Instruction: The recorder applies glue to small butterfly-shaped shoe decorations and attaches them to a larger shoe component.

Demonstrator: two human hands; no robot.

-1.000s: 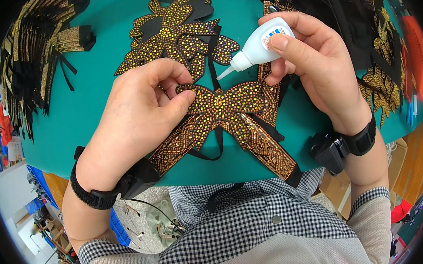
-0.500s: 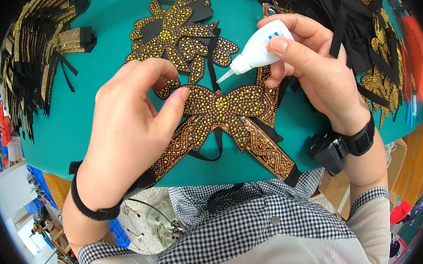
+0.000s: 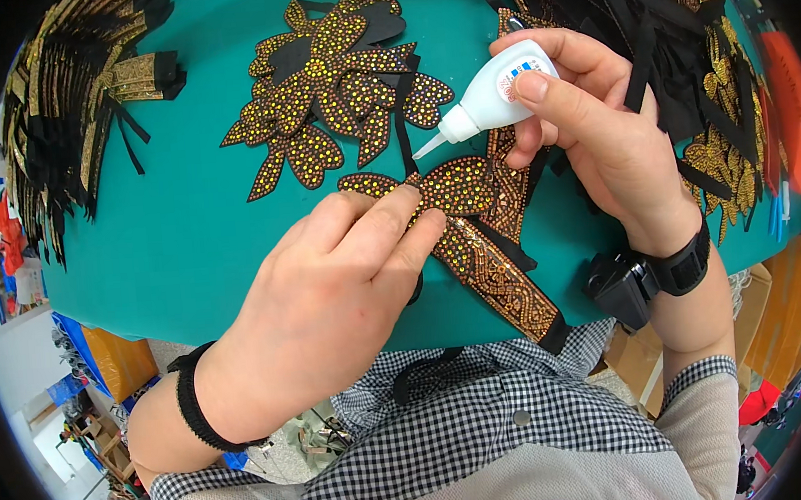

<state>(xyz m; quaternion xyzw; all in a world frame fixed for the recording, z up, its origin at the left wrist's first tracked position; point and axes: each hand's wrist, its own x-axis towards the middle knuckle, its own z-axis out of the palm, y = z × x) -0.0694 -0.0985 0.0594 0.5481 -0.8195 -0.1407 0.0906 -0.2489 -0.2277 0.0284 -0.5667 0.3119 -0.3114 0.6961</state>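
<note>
Glue bottle (image 3: 494, 95) in right hand (image 3: 597, 134); left hand (image 3: 338, 291) flat over beaded bow (image 3: 457, 190), loose appliqués (image 3: 338, 87) beyond.

The left hand (image 3: 329, 292) lies palm down, fingers bent and pressing forward. The right hand (image 3: 587, 135) is raised, fingers and thumb curled in a grip.

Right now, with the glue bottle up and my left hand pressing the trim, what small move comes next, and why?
Probably lower the glue bottle: its nozzle hangs just above the beaded bow piece, which the left hand pins flat, and the right hand already grips it.
</note>
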